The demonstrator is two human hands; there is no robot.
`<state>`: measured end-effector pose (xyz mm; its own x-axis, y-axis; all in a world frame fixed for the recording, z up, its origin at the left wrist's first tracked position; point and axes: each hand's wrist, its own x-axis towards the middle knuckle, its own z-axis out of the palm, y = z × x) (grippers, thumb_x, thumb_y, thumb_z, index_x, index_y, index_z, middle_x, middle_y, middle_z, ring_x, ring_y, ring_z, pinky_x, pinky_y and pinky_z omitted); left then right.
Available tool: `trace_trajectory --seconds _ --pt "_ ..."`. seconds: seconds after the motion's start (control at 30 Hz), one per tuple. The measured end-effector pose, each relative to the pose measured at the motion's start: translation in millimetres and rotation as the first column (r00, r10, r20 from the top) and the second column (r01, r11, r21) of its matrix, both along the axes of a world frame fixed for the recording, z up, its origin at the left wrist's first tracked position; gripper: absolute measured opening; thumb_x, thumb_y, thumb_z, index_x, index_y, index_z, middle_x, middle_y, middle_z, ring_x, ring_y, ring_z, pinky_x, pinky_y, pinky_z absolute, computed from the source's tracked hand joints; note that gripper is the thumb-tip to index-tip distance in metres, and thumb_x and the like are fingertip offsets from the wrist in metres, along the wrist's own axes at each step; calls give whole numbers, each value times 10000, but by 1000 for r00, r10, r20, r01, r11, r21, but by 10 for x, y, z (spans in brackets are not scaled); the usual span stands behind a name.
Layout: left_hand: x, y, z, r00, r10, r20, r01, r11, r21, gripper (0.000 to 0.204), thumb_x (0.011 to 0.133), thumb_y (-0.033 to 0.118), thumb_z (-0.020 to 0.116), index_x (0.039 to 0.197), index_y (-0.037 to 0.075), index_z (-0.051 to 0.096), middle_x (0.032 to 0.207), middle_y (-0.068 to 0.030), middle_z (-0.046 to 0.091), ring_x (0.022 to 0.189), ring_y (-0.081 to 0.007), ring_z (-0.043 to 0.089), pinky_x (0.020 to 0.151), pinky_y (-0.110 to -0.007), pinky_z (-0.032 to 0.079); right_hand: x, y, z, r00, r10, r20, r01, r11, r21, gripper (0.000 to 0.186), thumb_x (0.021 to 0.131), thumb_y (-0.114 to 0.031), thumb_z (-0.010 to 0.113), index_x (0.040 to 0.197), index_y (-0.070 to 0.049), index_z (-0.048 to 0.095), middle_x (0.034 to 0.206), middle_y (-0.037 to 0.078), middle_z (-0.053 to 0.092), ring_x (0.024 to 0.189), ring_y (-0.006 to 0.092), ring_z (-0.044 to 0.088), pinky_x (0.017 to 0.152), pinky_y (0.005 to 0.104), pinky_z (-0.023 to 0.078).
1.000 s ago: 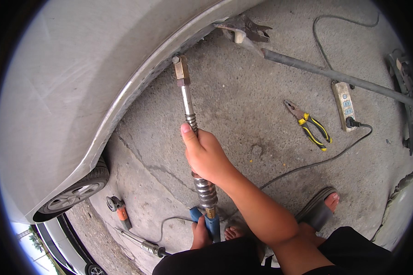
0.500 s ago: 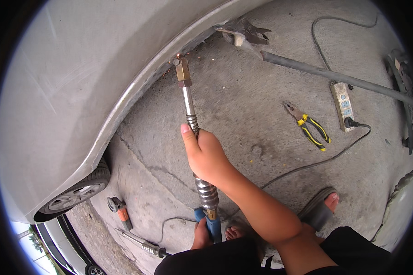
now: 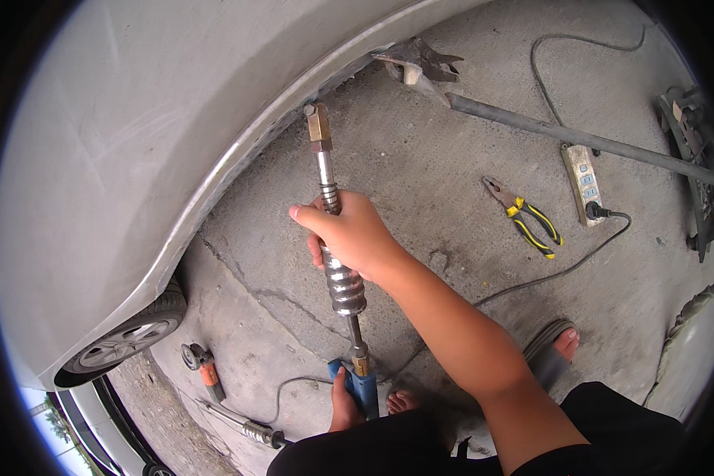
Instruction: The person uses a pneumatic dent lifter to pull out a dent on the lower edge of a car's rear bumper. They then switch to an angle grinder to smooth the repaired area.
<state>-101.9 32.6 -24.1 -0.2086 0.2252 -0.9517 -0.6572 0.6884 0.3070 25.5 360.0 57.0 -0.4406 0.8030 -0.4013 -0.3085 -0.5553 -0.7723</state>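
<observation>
A slide hammer (image 3: 324,166) with a brass-coloured head points away from me. Its tip is at the lower edge of the light grey car body (image 3: 151,119); whether it touches I cannot tell. My right hand (image 3: 355,230) is wrapped round the shaft at the upper end of the ribbed steel weight (image 3: 345,292), thumb sticking out to the left. Below the weight, a bare stretch of rod (image 3: 355,329) shows. My left hand (image 3: 344,403) grips the blue handle (image 3: 365,395) at the near end, its fingers partly hidden.
Yellow-and-black pliers (image 3: 523,218) and a power strip (image 3: 583,182) with a cable lie on the right. A long metal bar (image 3: 563,131) meets a clamp (image 3: 424,63) by the car. An angle grinder (image 3: 204,369) and another slide hammer (image 3: 250,428) lie left, near the wheel (image 3: 127,341).
My right hand and the ribbed weight have slid up the rod, away from the handle, baring the rod below. The sparks at the tip are gone.
</observation>
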Motion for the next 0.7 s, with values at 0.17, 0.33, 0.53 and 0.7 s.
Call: trace_trajectory --seconds 0.17,0.33,0.53,0.7 --pt "7 -38 -42 997 37 -69 -37 999 0 469 978 488 466 1155 83 623 961 -79 685 847 -212 649 771 -347 522 13 -693 -133 990 119 77 -118 993 -9 364 890 -356 720 779 -63 533 553 27 578 488 106 590 471 270 458" --pt "10 13 6 993 46 -111 -46 999 1 469 979 475 468 1187 77 602 1002 -88 677 899 -224 641 792 -346 517 3 -530 -68 999 -40 4 39 999 24 383 957 -421 624 833 -70 535 559 -13 513 475 72 493 469 250 419" --pt "-58 -36 7 995 51 -87 -49 998 27 398 966 378 557 1094 2 532 1003 -146 644 853 -247 655 773 -392 543 -28 -187 -265 690 74 -720 -324 921 -215 598 996 -645 378 643 -164 331 502 -83 261 401 45 233 356 238 225" --pt "-152 -175 -129 993 -45 110 49 998 -28 329 956 300 546 1109 12 591 938 -99 656 821 -186 641 732 -354 522 3 -210 -468 298 89 -950 -482 874 -69 625 976 -702 319 642 -174 322 510 -86 263 405 43 222 351 228 195"
